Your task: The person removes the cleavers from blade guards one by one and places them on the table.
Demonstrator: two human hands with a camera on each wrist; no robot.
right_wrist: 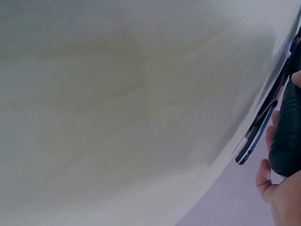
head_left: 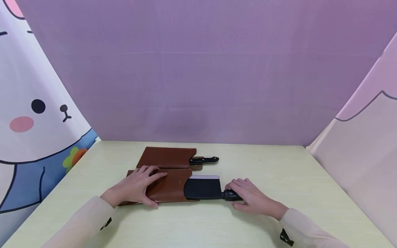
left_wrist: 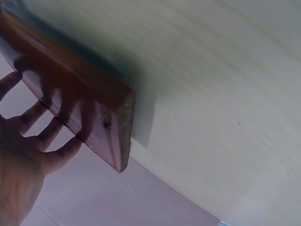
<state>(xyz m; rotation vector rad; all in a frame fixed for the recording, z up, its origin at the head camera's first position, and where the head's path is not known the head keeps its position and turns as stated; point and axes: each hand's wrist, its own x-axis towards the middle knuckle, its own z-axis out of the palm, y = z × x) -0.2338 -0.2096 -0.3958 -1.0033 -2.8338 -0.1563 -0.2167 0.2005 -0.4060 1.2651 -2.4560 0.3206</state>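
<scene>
In the head view a cleaver (head_left: 203, 188) lies partly inside a brown leather sheath (head_left: 173, 189), with its black blade showing at the right and the pale cutting edge facing the far side. My left hand (head_left: 139, 186) rests on the sheath with fingers spread, the thumb at its near edge. Those spread fingers also touch the glossy sheath (left_wrist: 70, 89) in the left wrist view. My right hand (head_left: 252, 199) grips the cleaver's black handle (head_left: 232, 195). In the right wrist view the rounded butt of that handle (right_wrist: 284, 150) shows between curled fingers. The blade's front part is hidden in the leather.
Just behind lies a second brown sheath (head_left: 169, 157), from which a black riveted knife handle (head_left: 205, 160) sticks out to the right. A purple cloth wall (head_left: 217, 75) stands along the back of the pale table (head_left: 279, 165). Printed cloths hang at both sides.
</scene>
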